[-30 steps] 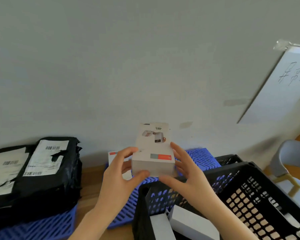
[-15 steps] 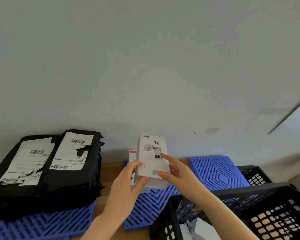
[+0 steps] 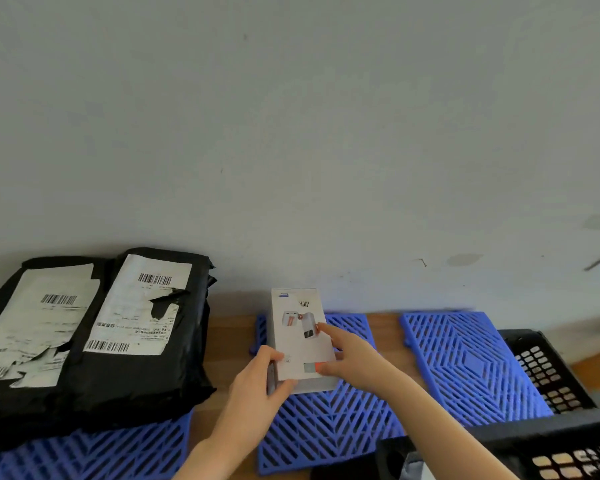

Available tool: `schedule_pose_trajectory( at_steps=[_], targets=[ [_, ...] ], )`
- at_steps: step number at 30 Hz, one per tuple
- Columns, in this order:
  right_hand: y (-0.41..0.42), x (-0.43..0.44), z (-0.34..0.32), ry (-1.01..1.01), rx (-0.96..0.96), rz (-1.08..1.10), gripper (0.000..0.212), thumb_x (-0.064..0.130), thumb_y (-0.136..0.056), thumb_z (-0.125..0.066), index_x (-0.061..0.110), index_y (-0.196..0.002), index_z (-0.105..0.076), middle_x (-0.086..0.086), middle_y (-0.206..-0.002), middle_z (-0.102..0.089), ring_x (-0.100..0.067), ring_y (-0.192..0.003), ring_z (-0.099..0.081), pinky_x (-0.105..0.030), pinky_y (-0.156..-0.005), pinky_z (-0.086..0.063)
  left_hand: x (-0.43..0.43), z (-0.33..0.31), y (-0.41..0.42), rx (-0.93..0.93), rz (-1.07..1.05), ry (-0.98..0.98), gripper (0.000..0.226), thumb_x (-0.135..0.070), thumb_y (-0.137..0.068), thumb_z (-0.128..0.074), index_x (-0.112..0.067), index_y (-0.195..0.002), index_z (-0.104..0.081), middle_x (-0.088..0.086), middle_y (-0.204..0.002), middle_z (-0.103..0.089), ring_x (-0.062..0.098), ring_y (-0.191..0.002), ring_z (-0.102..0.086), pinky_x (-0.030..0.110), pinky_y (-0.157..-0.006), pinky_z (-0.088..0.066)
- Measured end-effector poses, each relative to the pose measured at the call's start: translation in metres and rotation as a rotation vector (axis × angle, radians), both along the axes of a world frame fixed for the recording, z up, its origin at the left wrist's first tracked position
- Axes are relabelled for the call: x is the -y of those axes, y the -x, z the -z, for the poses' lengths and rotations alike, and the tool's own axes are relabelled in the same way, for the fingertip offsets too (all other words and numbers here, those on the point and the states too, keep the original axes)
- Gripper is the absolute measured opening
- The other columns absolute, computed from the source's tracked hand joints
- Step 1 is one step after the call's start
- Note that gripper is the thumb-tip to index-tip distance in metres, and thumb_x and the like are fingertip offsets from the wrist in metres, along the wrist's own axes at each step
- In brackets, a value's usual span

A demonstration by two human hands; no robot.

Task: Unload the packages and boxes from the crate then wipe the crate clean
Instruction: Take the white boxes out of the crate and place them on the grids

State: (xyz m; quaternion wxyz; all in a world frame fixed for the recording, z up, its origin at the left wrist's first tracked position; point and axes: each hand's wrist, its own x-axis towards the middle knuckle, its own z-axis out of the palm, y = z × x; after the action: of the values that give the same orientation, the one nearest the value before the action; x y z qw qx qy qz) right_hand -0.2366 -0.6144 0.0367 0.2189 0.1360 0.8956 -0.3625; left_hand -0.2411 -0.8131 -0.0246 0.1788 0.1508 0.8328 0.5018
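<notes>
I see white box [image 3: 300, 337] lying flat on middle blue mat [image 3: 326, 427], far end toward wall. Left hand [image 3: 257, 386] grips its near left corner, thumb on top. Right hand [image 3: 350, 355] holds right edge, index finger across printed face. Black crate [image 3: 551, 368] sits near right. Black packages [image 3: 118, 341] lie stacked far left.

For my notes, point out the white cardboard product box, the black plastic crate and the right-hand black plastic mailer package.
white cardboard product box [image 3: 297, 344]: head view, printed top face.
black plastic crate [image 3: 551, 433]: head view, near rim.
right-hand black plastic mailer package [image 3: 139, 317]: head view, shipping label.
</notes>
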Motion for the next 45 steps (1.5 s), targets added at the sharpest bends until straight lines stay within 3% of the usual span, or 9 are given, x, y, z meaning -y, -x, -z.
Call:
schedule_pose_trajectory(
  at_steps=[3,9,15,19,23,32,36,41,45],
  targets=[
    [0.01,0.0,0.014,-0.032,0.038,0.011,0.078,0.017,-0.089,-0.066,0.03,-0.151,-0.021,-0.001,-0.145,-0.044,-0.019,-0.115,-0.057,-0.032,-0.081,-0.056,-0.002,0.011,0.01,0.009,0.008,0.016,0.029,-0.034,-0.093,-0.063,-0.044,-0.099,-0.037,-0.024,-0.118,-0.049,-0.003,-0.107,-0.05,0.011,-0.072,-0.044],
    [0.024,-0.001,0.031,-0.092,0.013,0.011,0.08,0.019,-0.088,-0.067,0.029,-0.152,-0.02,-0.001,-0.145,-0.043,-0.019,-0.12,-0.053,-0.029,-0.09,-0.051,-0.008,0.027,0.025,0.013,0.025,0.045,0.03,-0.031,-0.092,-0.063,-0.045,-0.096,-0.037,-0.025,-0.118,-0.047,-0.006,-0.105,-0.047,0.013,-0.07,-0.042],
    [0.025,-0.005,0.037,-0.079,-0.01,0.023,0.079,0.017,-0.086,-0.068,0.032,-0.15,-0.023,-0.001,-0.14,-0.047,-0.016,-0.114,-0.054,-0.021,-0.076,-0.052,-0.01,0.035,0.025,-0.004,0.03,0.026,0.049,-0.03,-0.092,-0.065,-0.055,-0.12,-0.035,-0.031,-0.133,-0.036,-0.009,-0.121,-0.035,0.013,-0.099,-0.034],
    [0.025,-0.001,0.033,-0.113,-0.01,-0.018,0.08,0.019,-0.088,-0.067,0.027,-0.152,-0.019,-0.002,-0.145,-0.043,-0.02,-0.124,-0.049,-0.029,-0.095,-0.048,-0.011,0.029,0.022,-0.037,0.037,0.054,0.051,-0.029,-0.094,-0.062,-0.043,-0.136,-0.038,-0.022,-0.142,-0.036,-0.006,-0.126,-0.032,0.014,-0.102,-0.032],
    [0.018,0.001,0.018,-0.164,-0.066,-0.049,0.074,0.026,-0.09,-0.063,0.024,-0.152,-0.022,-0.001,-0.151,-0.035,-0.02,-0.134,-0.039,-0.033,-0.107,-0.037,-0.011,0.014,0.014,-0.085,0.023,0.163,0.058,-0.036,-0.095,-0.059,-0.032,-0.147,-0.032,-0.008,-0.159,-0.022,0.011,-0.145,-0.02,0.028,-0.115,-0.024],
    [-0.044,-0.023,-0.043,-0.156,-0.309,0.082,0.035,0.033,-0.095,-0.057,0.024,-0.129,-0.056,0.003,-0.13,-0.057,-0.01,-0.113,-0.055,-0.026,-0.093,-0.046,-0.017,-0.03,-0.028,-0.309,0.018,-0.006,0.034,-0.034,-0.095,-0.058,-0.046,-0.123,-0.044,-0.023,-0.132,-0.04,-0.001,-0.13,-0.034,0.016,-0.097,-0.037],
    [-0.084,-0.036,-0.053,-0.156,-0.371,0.107,0.029,0.035,-0.095,-0.056,0.026,-0.122,-0.06,0.005,-0.12,-0.06,-0.001,-0.098,-0.054,-0.011,-0.079,-0.042,-0.024,-0.043,-0.053,-0.352,0.013,-0.041,0.031,-0.034,-0.093,-0.059,-0.047,-0.116,-0.043,-0.026,-0.123,-0.041,-0.001,-0.128,-0.034,0.012,-0.089,-0.037],
    [-0.127,-0.051,-0.057,-0.155,-0.45,0.081,0.027,0.037,-0.095,-0.054,0.029,-0.12,-0.061,0.006,-0.121,-0.061,-0.008,-0.108,-0.059,-0.026,-0.093,-0.048,-0.026,-0.063,-0.092,-0.385,-0.057,-0.033,0.029,-0.042,-0.089,-0.055,-0.043,-0.116,-0.045,-0.015,-0.124,-0.05,0.009,-0.122,-0.047,0.014,-0.08,-0.046],
    [-0.162,-0.067,-0.064,-0.173,-0.534,-0.01,0.031,0.04,-0.096,-0.051,0.03,-0.124,-0.059,0.011,-0.126,-0.055,-0.005,-0.111,-0.055,-0.02,-0.093,-0.041,-0.035,-0.084,-0.136,-0.47,-0.143,-0.043,0.03,-0.029,-0.092,-0.06,-0.034,-0.121,-0.053,-0.008,-0.127,-0.056,0.014,-0.121,-0.053,0.026,-0.09,-0.048]
  ],
)
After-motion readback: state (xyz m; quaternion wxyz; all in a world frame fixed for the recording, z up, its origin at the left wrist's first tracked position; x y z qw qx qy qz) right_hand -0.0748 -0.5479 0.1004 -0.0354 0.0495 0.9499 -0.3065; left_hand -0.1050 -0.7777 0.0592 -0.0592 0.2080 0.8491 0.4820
